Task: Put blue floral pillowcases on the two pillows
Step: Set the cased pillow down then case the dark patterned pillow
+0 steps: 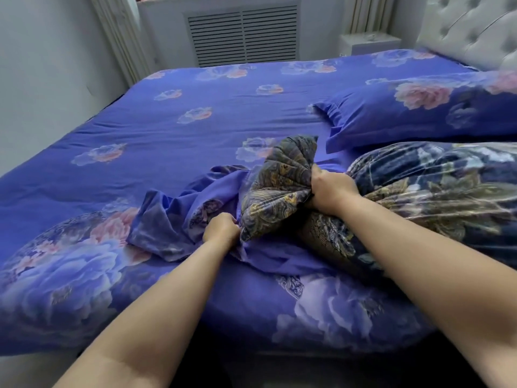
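With the right hand (330, 190) gripping the dark pillow (282, 186) corner and the left hand (222, 229) pinching the blue pillowcase (179, 217) opening beside it, insertion is starting; next, feed the corner inside.

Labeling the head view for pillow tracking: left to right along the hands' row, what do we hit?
Loose pillowcase → left hand → bunched pillow corner → right hand → dark patterned pillow body.
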Available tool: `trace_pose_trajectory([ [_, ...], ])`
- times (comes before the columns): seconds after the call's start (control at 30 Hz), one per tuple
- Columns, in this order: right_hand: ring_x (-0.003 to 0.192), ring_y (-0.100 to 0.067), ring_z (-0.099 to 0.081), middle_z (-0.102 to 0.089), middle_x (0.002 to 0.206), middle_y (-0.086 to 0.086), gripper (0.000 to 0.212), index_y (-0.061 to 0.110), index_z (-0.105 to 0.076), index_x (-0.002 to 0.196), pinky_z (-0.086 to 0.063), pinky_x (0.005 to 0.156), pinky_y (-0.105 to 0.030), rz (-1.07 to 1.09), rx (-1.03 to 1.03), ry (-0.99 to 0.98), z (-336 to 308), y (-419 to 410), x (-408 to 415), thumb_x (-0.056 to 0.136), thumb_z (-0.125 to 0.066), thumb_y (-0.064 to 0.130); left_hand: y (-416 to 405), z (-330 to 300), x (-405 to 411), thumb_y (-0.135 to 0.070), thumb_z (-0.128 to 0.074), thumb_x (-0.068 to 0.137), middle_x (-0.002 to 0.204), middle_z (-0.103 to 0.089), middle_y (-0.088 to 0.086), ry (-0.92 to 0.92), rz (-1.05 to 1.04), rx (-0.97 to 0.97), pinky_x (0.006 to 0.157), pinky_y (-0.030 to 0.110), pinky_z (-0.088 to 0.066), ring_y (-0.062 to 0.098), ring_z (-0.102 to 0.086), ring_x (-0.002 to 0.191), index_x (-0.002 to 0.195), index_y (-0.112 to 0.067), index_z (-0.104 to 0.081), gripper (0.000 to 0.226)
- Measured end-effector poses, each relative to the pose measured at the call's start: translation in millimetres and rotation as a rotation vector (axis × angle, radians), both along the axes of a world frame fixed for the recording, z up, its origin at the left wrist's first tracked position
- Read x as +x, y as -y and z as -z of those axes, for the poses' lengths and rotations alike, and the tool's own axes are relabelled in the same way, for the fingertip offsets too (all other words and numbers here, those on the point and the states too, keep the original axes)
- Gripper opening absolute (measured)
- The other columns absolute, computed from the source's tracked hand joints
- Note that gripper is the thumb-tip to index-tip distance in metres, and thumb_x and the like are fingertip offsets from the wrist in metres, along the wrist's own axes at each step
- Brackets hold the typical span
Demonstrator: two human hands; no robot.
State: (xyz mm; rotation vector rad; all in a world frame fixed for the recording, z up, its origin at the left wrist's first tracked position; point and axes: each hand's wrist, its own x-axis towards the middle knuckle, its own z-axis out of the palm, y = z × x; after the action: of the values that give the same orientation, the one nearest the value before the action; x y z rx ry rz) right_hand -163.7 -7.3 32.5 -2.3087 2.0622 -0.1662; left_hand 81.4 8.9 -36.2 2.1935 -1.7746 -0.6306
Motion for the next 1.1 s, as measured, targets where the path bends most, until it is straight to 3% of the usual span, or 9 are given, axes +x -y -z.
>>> trace_pose_trajectory([
  [0.07,0.106,-0.034,-0.06,-0.06,0.12,-0.014,0.08,0.004,-0.037,0.128,-0.045,0.081,-0.039,-0.018,-0.028,-0.014,0,2,-5,0.074,-0.064,0.057,6,1,7,-0.017,-0.053,0.087,0.082,-0.068,0.021,-0.341,-0.184,-0.061,0.068,0.03,-0.042,0.033,-0.065,0.086,0.078,-0.006,-0.066,0.019],
  [0.17,0.101,-0.032,-0.061,-0.063,0.112,-0.013,0.066,0.009,-0.045,0.112,-0.044,0.077,-0.037,-0.027,-0.05,-0.043,-1,3,-9,0.074,-0.061,0.06,8,-16,10,-0.012,-0.037,0.093,0.053,-0.054,0.004,-1.144,-0.488,0.024,0.055,0.021,-0.044,0.018,-0.056,0.052,0.076,-0.008,-0.055,0.025],
  [0.23,0.098,-0.032,-0.061,-0.064,0.108,-0.013,0.056,0.013,-0.046,0.101,-0.043,0.074,-0.037,-0.023,-0.039,-0.049,-5,4,-2,0.075,-0.058,0.061,3,-35,11,-0.02,-0.035,0.094,0.058,-0.052,0.005,-1.42,-0.513,0.129,0.056,0.024,-0.046,0.017,-0.05,0.053,0.084,-0.008,-0.053,0.024],
  [0.4,0.097,-0.032,-0.061,-0.063,0.108,-0.01,0.03,0.018,-0.054,0.095,-0.042,0.072,-0.034,0.006,-0.047,-0.086,-43,6,23,0.079,-0.058,0.043,-18,-64,5,-0.045,-0.068,0.072,0.091,-0.071,0.014,-1.222,-0.176,-0.004,0.092,0.048,-0.05,0.028,-0.066,0.086,0.095,-0.009,-0.069,0.043],
  [0.57,0.1,-0.033,-0.06,-0.062,0.109,-0.011,0.025,0.017,-0.059,0.097,-0.04,0.073,-0.033,0.01,-0.109,-0.009,-90,-3,70,0.08,-0.058,0.035,-27,-80,-1,-0.041,-0.057,0.072,0.048,-0.053,0.002,-0.882,-0.146,-0.429,0.06,0.037,-0.043,0.021,-0.05,0.052,0.059,-0.016,-0.045,0.03],
  [0.7,0.106,-0.031,-0.059,-0.063,0.114,-0.009,0.03,0.015,-0.062,0.106,-0.041,0.075,-0.032,-0.025,-0.06,-0.01,-65,-32,96,0.082,-0.056,0.031,-34,-94,15,-0.015,-0.056,0.089,0.044,-0.046,0.001,-1.055,-0.194,-0.374,0.05,0.026,-0.037,0.017,-0.044,0.042,0.06,-0.015,-0.042,0.033],
  [0.83,0.102,-0.03,-0.063,-0.066,0.111,-0.009,0.04,0.01,-0.054,0.12,-0.042,0.074,-0.033,-0.176,-0.103,-0.099,-21,-59,115,0.082,-0.054,0.024,-32,-112,38,-0.007,-0.055,0.088,0.05,-0.042,0.001,-0.981,-0.261,-0.368,0.043,0.021,-0.033,0.011,-0.042,0.044,0.066,-0.013,-0.047,0.025],
  [0.97,0.103,-0.03,-0.062,-0.063,0.114,-0.012,0.069,0.003,-0.021,0.147,-0.042,0.078,-0.035,-0.281,-0.208,-0.201,-14,-62,122,0.086,-0.047,0.019,-26,-120,63,0.002,-0.026,0.092,0.074,-0.052,0.005,-1.179,-0.451,-0.026,0.07,0.026,-0.049,0.019,-0.052,0.069,0.073,-0.003,-0.05,0.03],
  [1.1,0.103,-0.033,-0.059,-0.056,0.119,-0.015,0.074,0.006,-0.014,0.149,-0.042,0.079,-0.038,-0.319,-0.222,-0.217,-12,-67,113,0.087,-0.049,0.023,-13,-122,80,0.001,-0.023,0.09,0.072,-0.068,0.012,-1.061,-0.441,0.081,0.058,0.026,-0.055,0.023,-0.065,0.057,0.088,-0.002,-0.063,0.04],
])
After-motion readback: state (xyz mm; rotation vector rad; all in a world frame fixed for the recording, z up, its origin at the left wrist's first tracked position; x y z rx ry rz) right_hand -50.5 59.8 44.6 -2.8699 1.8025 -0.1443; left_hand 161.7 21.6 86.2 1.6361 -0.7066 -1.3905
